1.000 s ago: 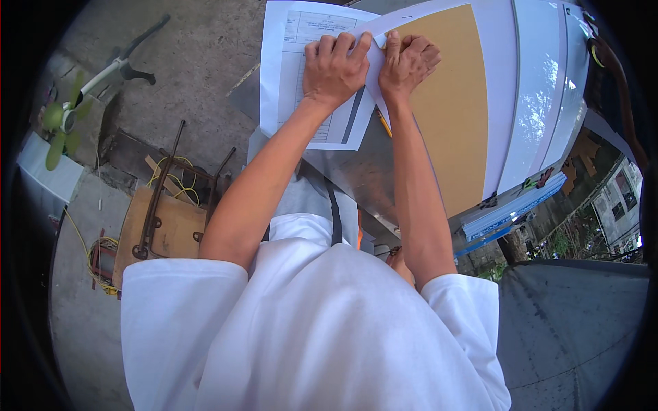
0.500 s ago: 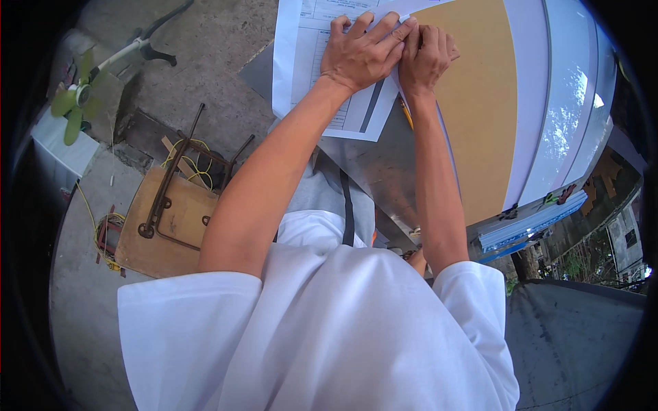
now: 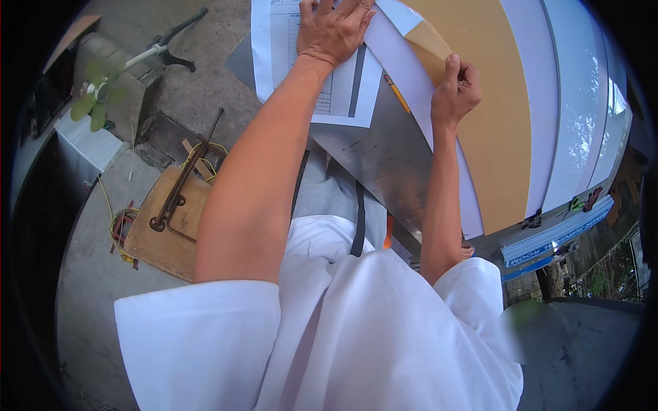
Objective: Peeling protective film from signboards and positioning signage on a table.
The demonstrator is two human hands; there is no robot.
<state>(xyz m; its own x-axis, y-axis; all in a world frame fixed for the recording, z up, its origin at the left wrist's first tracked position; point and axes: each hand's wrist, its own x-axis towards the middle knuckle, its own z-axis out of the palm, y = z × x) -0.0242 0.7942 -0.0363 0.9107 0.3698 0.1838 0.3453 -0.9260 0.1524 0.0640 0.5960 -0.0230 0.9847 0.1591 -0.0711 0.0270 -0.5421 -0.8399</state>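
My left hand (image 3: 330, 33) is spread over a white printed sheet (image 3: 351, 103) at the top of the view, some fingertips cut off by the upper edge. My right hand (image 3: 456, 92) pinches the lifted corner of a tan paper layer (image 3: 497, 137), which folds back toward me. Where it has come up, a pale surface (image 3: 389, 17) shows beside the fold. A yellow pencil (image 3: 397, 94) lies between the printed sheet and the tan layer, on a lilac-white board (image 3: 391, 58) near a grey metal tabletop.
To the right are glossy white panels (image 3: 582, 103) and a stack of boards (image 3: 558, 233) at the table's side. At left, a tipped wooden chair (image 3: 164, 226) with metal legs lies on the concrete floor, near a green-bladed fan (image 3: 96, 92).
My hands have moved apart. My right hand has drawn the tan layer's corner back toward me and to the right; my left hand has shifted left. The view has turned slightly.
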